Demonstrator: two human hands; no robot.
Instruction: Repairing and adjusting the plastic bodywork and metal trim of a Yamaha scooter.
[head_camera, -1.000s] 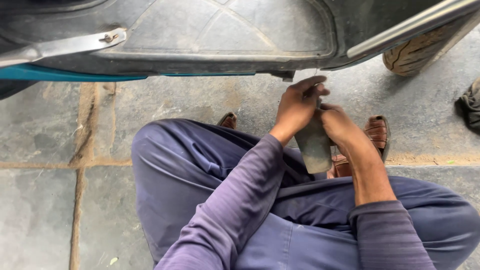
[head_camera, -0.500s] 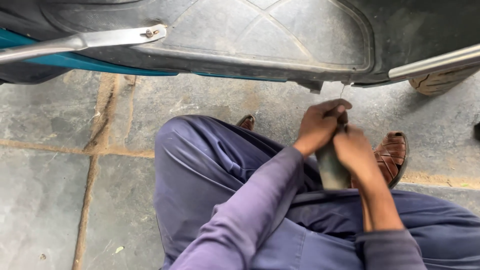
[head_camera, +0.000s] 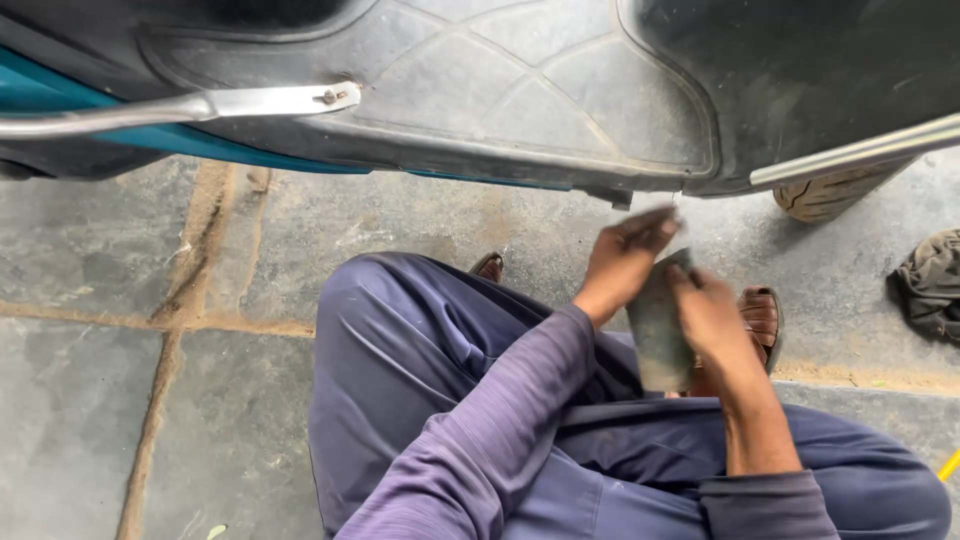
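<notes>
Right of centre, the right hand (head_camera: 712, 312) gripped a grey bottle-like container (head_camera: 657, 330), perhaps plastic, held tilted. The left hand (head_camera: 625, 262) pinched at its top, just under the scooter's footboard (head_camera: 520, 90). The cap seemingly was being worked; steady grip needed.

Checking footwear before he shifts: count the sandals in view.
2. One brown sandal sits right of the right hand; another sandal's tip peeks above the left knee, mostly hidden.

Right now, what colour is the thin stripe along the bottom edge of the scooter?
Teal-blue stripe, running under the scooter's dark grey rubber floor mat; the head view shows it.
</notes>
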